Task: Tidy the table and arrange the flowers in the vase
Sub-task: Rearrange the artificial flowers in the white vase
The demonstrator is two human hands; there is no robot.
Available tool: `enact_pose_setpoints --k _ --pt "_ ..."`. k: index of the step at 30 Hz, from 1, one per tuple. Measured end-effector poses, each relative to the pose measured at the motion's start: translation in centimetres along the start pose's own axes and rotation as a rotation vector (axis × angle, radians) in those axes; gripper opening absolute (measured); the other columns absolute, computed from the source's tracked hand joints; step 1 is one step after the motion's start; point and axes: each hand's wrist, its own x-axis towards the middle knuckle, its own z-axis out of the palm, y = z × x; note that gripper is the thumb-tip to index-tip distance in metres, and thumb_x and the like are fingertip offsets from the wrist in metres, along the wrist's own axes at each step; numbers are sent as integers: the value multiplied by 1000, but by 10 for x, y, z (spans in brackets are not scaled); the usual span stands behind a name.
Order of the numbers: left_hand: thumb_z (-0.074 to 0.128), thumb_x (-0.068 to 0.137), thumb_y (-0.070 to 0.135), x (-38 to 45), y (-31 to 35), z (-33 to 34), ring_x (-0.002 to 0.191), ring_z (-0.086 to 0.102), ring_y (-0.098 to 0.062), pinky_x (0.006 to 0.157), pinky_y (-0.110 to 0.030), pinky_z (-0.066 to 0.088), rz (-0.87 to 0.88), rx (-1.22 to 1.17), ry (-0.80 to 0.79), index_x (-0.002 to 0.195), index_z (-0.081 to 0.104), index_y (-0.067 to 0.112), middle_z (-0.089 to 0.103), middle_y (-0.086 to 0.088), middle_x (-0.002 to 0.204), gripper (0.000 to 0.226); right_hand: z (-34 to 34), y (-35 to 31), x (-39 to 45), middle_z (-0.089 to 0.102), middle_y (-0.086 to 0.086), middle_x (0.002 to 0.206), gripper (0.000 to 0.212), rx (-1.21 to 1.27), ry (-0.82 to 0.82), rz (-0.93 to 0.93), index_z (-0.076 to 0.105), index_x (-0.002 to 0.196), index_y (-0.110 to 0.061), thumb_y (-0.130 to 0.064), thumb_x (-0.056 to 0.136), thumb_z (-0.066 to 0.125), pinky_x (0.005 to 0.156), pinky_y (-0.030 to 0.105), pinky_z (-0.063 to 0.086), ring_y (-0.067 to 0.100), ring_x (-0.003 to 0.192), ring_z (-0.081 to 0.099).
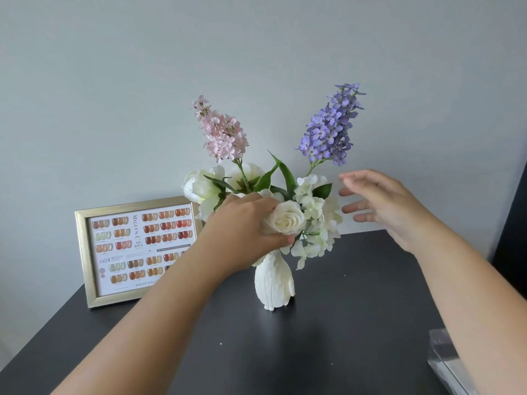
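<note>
We judge the job nearly done: the flowers [288, 195] already stand in the white vase [274, 283], which sits upright toward the back of the dark table [342, 337]. A pink spike [222, 129] leans up and left, a purple spike [332, 126] up and right, and white blooms with green leaves crowd the neck. What seems left is fine adjustment of the low blooms, and perhaps clearing the clear plastic piece [447, 363] at the table's near right edge.

Our left hand [245, 232] reaches in from the left and grips the white rose [285, 219] at the front of the bunch, fingers curled round its top and left side, thumb under it just above the vase neck. Our right hand [379, 203] hangs just right of the white cluster [316, 220], fingers spread and relaxed, pointing toward the flowers. It holds nothing, and we see a gap between the fingertips and the petals.

Behind the left forearm, a gold picture frame [82, 252] with a colour chart leans against the wall at the back left of the table.
</note>
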Motion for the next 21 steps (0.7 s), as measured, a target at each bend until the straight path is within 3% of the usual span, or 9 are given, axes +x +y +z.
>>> enact_pose_setpoints --k 2,5,9,14,18,21 --pt "71 64 66 -1 0 0 116 49 -19 96 -41 46 -4 -20 -21 130 49 48 54 19 121 72 -1 9 12 71 6 103 20 91 78 104 70 102 -25 -37 89 62 69 30 51 19 74 69" --pt "79 56 69 -8 -4 -8 130 42 -15 106 -41 40 12 -170 9 140 28 57 36 24 140 99 2 19 32 69 7 97 23 105 93 189 69 104 -18 -33 89 62 64 30 50 20 72 64" --pt "73 50 78 -10 -8 -14 123 52 -23 104 -48 44 -37 -244 109 146 15 54 31 17 148 115 15 14 58 65 3 96 22 92 55 171 70 102 -18 -32 87 65 68 31 47 21 79 59" --pt "77 50 75 -12 -7 -8 126 46 -13 104 -48 41 1 -283 82 143 13 60 46 39 117 113 34 0 79 68 7 96 19 71 -33 70 73 103 -12 -12 87 62 73 31 46 21 86 58" --pt "86 55 58 -9 -13 -10 132 44 -13 108 -48 38 108 -341 66 141 19 62 52 34 131 110 37 -8 83 74 8 87 10 77 -42 -48 77 90 -13 -9 82 73 67 26 54 15 76 65" --pt "83 52 66 -8 -28 -17 139 33 -1 111 -36 31 122 -354 111 144 23 57 40 33 142 110 36 -9 87 68 9 77 9 38 -7 -77 72 88 -1 -3 79 74 61 27 53 19 69 63"
